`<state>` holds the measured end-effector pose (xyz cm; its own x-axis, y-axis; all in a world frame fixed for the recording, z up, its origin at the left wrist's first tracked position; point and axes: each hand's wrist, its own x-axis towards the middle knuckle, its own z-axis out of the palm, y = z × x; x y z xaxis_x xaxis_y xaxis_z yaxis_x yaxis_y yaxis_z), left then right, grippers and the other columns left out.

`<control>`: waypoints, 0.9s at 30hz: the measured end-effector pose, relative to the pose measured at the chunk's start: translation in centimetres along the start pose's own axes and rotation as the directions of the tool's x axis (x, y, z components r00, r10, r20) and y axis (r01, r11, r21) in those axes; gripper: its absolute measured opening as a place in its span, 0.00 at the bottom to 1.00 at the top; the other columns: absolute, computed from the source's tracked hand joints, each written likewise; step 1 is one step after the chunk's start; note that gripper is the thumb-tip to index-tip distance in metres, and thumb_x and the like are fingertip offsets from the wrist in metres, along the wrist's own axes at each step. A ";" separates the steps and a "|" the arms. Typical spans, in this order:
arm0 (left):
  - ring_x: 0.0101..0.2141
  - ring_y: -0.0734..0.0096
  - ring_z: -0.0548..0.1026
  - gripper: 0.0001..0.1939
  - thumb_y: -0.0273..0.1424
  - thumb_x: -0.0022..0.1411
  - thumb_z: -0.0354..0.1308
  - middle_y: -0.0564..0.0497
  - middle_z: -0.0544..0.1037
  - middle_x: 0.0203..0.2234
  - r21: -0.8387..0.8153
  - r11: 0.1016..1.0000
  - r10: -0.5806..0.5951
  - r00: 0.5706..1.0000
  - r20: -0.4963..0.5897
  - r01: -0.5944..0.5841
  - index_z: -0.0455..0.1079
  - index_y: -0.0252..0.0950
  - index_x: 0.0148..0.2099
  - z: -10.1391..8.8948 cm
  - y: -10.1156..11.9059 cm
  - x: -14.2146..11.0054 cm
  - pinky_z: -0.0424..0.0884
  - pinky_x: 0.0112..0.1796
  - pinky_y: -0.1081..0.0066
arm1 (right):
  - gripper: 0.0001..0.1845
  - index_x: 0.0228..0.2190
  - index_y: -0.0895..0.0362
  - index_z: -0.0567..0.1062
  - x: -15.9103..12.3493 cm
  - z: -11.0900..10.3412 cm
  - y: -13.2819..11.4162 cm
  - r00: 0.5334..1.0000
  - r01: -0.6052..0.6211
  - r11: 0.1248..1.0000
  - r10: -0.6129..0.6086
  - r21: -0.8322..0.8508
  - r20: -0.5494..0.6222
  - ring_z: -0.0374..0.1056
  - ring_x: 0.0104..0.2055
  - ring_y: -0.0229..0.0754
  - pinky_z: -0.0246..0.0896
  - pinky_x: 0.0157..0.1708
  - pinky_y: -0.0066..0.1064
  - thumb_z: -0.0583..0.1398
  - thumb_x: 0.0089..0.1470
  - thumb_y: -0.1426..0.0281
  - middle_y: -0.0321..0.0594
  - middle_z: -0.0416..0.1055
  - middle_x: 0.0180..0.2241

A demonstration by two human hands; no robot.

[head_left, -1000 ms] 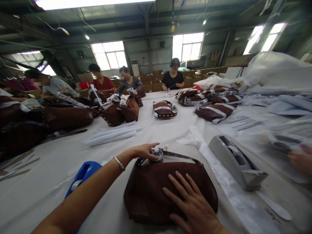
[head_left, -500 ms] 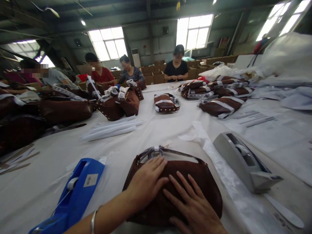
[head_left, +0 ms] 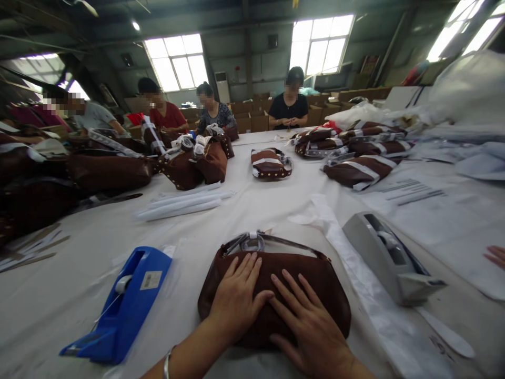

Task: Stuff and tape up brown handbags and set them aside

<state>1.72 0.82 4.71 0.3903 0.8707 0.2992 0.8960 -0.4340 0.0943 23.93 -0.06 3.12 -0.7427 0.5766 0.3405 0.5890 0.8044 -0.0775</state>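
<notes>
A dark brown handbag [head_left: 327,287] lies flat on the white-covered table in front of me, its strap toward the far side. Clear wrapping covers the ring [head_left: 252,242] at the strap's left end. My left hand [head_left: 239,292] rests on the bag's left half, palm down with fingers stretched out. On the right half my right hand [head_left: 305,316] lies flat, its fingers spread. The two hands nearly meet at the left thumb. Neither grips anything. To the left sits a blue tape dispenser [head_left: 136,310], and to the right a grey tape dispenser [head_left: 389,260].
Brown handbags [head_left: 110,173] are heaped at the left, with more bags [head_left: 359,171] at the right. One bag [head_left: 272,163] lies mid-table. White paper rolls [head_left: 181,205] lie nearer. Another person's hand [head_left: 497,256] shows at the right edge. Several people work across the table.
My left hand has slid slightly left over the bag, its fingers now pointing more straight away from me. My right hand stays spread on the bag. Another person's hand has appeared at the right edge.
</notes>
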 end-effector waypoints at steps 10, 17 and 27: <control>0.67 0.60 0.56 0.35 0.49 0.69 0.49 0.47 0.57 0.68 -0.106 0.990 0.103 0.992 0.069 -0.095 0.52 0.36 0.70 1.4 2.5 0.8 0.59 0.64 0.55 | 0.31 0.60 0.63 0.66 -0.5 0.3 0.4 0.991 0.035 0.993 -0.019 0.114 -0.135 0.58 0.66 0.53 0.62 0.63 0.50 0.60 0.58 0.67 0.52 0.65 0.62; 0.66 0.58 0.58 0.29 0.42 0.72 0.46 0.45 0.59 0.67 0.039 0.995 0.090 0.995 -0.035 -0.089 0.54 0.35 0.69 1.8 2.7 -0.2 0.62 0.62 0.53 | 0.19 0.49 0.58 0.76 0.2 -1.4 -0.3 0.952 -0.101 0.963 0.167 0.251 -0.258 0.70 0.56 0.44 0.68 0.59 0.42 0.52 0.62 0.78 0.44 0.77 0.50; 0.67 0.59 0.56 0.27 0.28 0.69 0.46 0.42 0.60 0.66 0.149 0.985 0.108 0.987 -0.119 -0.090 0.57 0.28 0.68 3.1 2.8 -0.6 0.61 0.63 0.54 | 0.28 0.62 0.64 0.64 3.8 0.8 0.1 0.947 -0.317 0.948 0.316 -0.002 -0.058 0.55 0.67 0.49 0.49 0.68 0.45 0.51 0.67 0.62 0.50 0.61 0.64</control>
<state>4.68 -0.23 1.80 0.4571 0.7849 0.4183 0.8786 -0.4715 -0.0753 20.94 2.35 3.65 -0.4985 0.7922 0.3520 0.7948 0.5798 -0.1793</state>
